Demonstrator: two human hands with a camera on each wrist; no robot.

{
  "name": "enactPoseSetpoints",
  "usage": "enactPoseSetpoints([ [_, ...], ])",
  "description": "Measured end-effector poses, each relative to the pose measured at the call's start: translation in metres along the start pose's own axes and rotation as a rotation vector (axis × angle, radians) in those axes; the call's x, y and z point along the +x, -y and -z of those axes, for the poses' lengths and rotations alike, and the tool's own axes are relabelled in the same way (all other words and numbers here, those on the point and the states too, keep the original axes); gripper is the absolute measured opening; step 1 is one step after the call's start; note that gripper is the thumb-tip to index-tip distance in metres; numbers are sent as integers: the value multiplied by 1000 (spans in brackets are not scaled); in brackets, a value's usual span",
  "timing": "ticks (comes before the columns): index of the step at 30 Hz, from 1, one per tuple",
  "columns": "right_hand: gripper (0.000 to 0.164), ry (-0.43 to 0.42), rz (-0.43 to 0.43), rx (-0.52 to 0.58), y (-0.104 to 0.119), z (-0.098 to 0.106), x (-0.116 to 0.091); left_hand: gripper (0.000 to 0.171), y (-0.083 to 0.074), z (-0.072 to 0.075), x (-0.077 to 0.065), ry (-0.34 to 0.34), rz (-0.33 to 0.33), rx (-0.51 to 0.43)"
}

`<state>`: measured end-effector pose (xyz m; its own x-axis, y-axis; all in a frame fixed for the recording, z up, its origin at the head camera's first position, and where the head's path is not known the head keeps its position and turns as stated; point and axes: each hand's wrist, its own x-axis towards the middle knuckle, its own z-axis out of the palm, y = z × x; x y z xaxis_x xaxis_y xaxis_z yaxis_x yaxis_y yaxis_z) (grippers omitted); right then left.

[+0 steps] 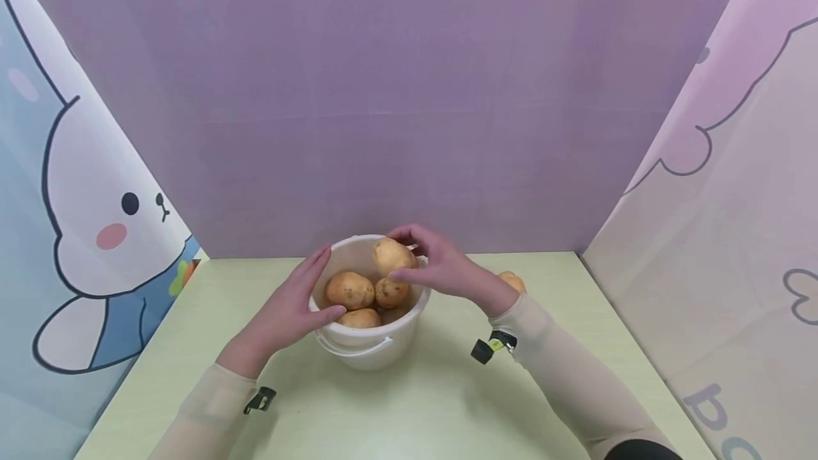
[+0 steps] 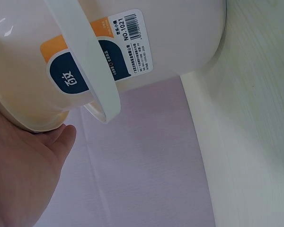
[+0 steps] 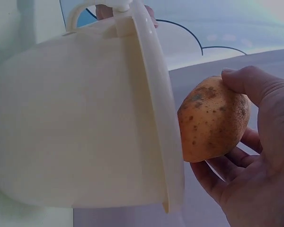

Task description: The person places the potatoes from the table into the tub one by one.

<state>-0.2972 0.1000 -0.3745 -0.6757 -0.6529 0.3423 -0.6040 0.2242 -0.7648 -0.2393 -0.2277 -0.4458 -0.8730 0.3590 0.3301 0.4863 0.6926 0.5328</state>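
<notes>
A white bucket (image 1: 377, 357) stands on the table with several potatoes inside, among them a large potato (image 1: 349, 291) on the left. My left hand (image 1: 290, 307) holds the bucket's left rim, thumb toward the front and fingers toward the back. In the left wrist view, this hand (image 2: 23, 165) lies against the rim beside the hinged handle (image 2: 80, 42). My right hand (image 1: 447, 265) grips another potato (image 1: 393, 255) between thumb and fingers, over the right part of the bucket's mouth. The right wrist view shows this potato (image 3: 213, 123) just beyond the rim, with dark spots on its skin.
One more potato (image 1: 512, 280) lies on the pale table (image 1: 358, 424) to the right, partly hidden behind my right wrist. A purple backdrop (image 1: 409, 105) rises behind the table. Printed cartoon panels stand at the left (image 1: 96, 162) and right (image 1: 722, 233).
</notes>
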Motion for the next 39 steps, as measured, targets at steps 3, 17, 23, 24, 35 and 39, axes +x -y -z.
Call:
enactPoseSetpoints([
  [3,58,28,-8,-5,0,-3,1,108,0,0,0,-2,-1,-3],
  [17,58,92,-16,-28,-1,-12,1,108,1,-1,1,0,1,-6],
  [23,60,126,-29,-43,-1,-13,-1,108,2,-1,1,-3,-9,-6],
  [24,60,131,-34,-40,-1,-14,-1,108,2,-1,1,-3,-11,-6],
  [35,61,172,-29,-67,-3,-12,-4,109,2,-1,2,1,-6,1],
  [39,57,166,-19,-86,-2,-10,-4,109,1,0,2,4,-2,3],
])
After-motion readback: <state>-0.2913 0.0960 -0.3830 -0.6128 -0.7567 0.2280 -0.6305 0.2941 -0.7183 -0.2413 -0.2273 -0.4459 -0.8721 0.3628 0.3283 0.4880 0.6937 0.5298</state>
